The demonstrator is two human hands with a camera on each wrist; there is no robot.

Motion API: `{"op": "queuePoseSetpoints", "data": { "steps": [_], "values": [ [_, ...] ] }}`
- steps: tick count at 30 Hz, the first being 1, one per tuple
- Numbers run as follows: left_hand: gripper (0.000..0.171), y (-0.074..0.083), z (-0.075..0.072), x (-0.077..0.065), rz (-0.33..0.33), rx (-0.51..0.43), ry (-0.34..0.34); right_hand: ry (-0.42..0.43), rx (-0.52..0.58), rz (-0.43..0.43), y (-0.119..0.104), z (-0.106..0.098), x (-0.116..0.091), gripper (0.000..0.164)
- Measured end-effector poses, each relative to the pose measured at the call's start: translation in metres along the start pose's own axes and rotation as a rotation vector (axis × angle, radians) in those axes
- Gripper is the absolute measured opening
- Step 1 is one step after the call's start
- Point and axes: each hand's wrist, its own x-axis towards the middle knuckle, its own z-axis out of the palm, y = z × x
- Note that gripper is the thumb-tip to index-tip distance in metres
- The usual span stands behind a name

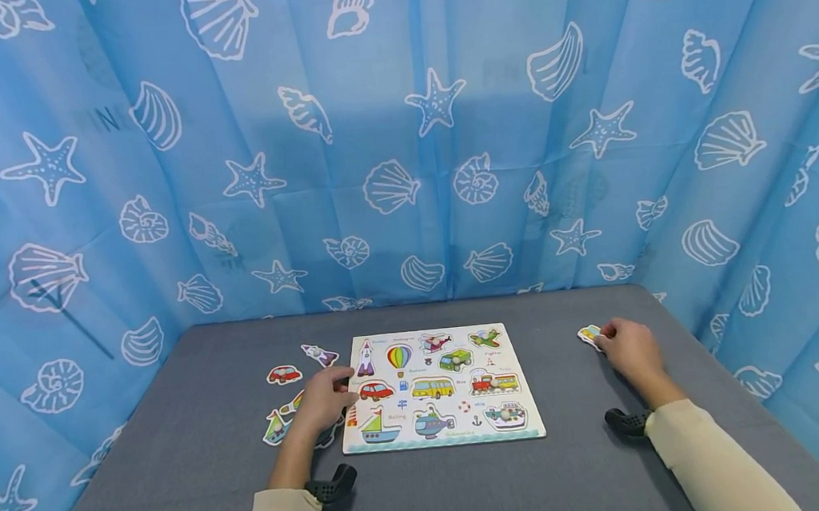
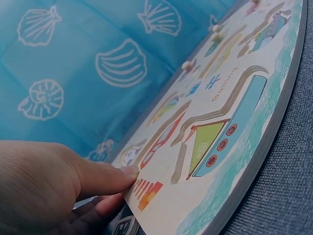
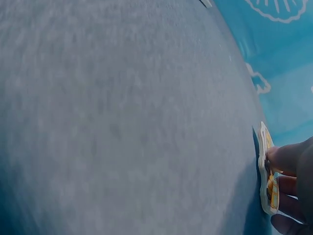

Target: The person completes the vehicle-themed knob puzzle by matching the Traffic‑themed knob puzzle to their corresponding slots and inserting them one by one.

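Note:
My left hand (image 1: 322,403) grips the left edge of a wooden puzzle board (image 1: 424,439), thumb on the printed face and the other fingers at the edge, partly hidden below it. In the left wrist view the thumb (image 2: 110,180) lies beside the red car's slot (image 2: 164,139). Well to the right of the board, my right hand (image 1: 629,348) pinches a yellow bus-like puzzle piece (image 1: 591,337) by its face. The right wrist view shows this piece (image 3: 268,171) tilted on edge, close over the table, its front partly covered by fingers.
Left of the board lie a loose rocket piece (image 1: 319,355), a red car piece (image 1: 284,374) and a sailboat piece (image 1: 275,428), others partly behind the left hand. Knobbed pieces, such as the train (image 1: 494,383), sit in the board. A blue curtain (image 1: 442,205) borders the grey table (image 1: 471,491).

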Motion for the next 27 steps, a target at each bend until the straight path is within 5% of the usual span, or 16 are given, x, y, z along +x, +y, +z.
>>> {"op": "queuePoseSetpoints", "data": {
  "steps": [27],
  "values": [
    [0.043,-0.001,0.001,0.001,0.006,-0.003,0.005,-0.022,-0.032,-0.113,-0.077,0.033,0.021,0.014]
  ]
}}
